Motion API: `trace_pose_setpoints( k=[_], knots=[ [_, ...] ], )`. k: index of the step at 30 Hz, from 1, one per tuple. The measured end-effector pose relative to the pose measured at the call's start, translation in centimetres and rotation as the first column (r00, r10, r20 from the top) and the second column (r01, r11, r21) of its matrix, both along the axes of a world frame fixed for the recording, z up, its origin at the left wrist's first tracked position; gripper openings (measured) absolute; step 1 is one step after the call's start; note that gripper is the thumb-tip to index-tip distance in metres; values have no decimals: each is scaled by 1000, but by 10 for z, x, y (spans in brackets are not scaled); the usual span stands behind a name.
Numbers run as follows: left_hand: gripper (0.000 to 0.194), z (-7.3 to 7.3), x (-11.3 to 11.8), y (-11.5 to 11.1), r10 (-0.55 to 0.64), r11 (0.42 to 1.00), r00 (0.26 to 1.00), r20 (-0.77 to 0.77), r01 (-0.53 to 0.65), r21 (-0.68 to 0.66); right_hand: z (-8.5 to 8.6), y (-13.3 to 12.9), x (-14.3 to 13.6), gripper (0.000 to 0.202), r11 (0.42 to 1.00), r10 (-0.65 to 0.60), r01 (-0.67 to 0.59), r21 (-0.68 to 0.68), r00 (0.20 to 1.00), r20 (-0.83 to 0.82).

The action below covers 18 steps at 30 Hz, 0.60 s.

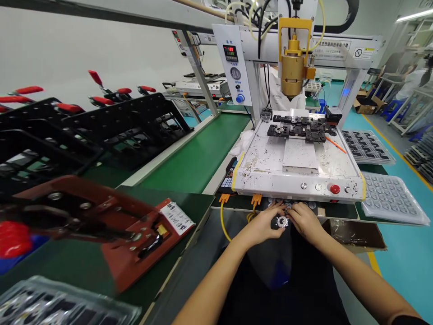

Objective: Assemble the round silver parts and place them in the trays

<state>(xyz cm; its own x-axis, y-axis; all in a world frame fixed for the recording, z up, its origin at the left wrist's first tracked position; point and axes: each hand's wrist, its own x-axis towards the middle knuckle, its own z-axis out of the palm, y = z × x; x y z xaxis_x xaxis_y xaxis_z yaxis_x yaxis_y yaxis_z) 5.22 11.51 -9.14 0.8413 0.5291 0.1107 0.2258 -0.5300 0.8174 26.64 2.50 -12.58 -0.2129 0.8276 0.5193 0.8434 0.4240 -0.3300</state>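
Note:
My left hand is closed around a small round part with a pale ring and a dark centre, gripped by its edge between thumb and fingers. Close beside it, my right hand has its fingers bent and pressed together near the top of that part. What the right fingertips pinch, if anything, is too small to make out. Both hands are just in front of the table edge, below the white machine. Behind the fingers, several small round pieces lie under the machine's front, partly hidden.
A gold dispensing head hangs over black fixtures on the machine bed. At left stands a brown toggle press beside a green belt. Clear trays of parts lie to the right, above an open cardboard box.

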Motion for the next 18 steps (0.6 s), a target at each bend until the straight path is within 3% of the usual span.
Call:
trace_pose_setpoints(
  k=[6,9,12,15,18],
  knots=[
    [36,0,1,4,-4,1000,1000,13,4,-2,-16,-39,-3,27,996,90,-90,27,996,-9],
    [36,-5,9,6,64,996,997,32,-65,53,-7,-64,-2,20,999,34,-33,15,998,-54],
    [33,-4,16,2,119,985,991,57,-125,123,12,-82,7,16,994,-107,99,-48,975,-193],
    [34,7,14,-14,156,982,983,96,-165,88,36,-92,14,15,936,-313,185,-301,829,-463],
    [38,25,5,-39,236,971,963,131,-231,-57,62,-95,11,28,855,-449,117,-504,653,-610]
  ],
)
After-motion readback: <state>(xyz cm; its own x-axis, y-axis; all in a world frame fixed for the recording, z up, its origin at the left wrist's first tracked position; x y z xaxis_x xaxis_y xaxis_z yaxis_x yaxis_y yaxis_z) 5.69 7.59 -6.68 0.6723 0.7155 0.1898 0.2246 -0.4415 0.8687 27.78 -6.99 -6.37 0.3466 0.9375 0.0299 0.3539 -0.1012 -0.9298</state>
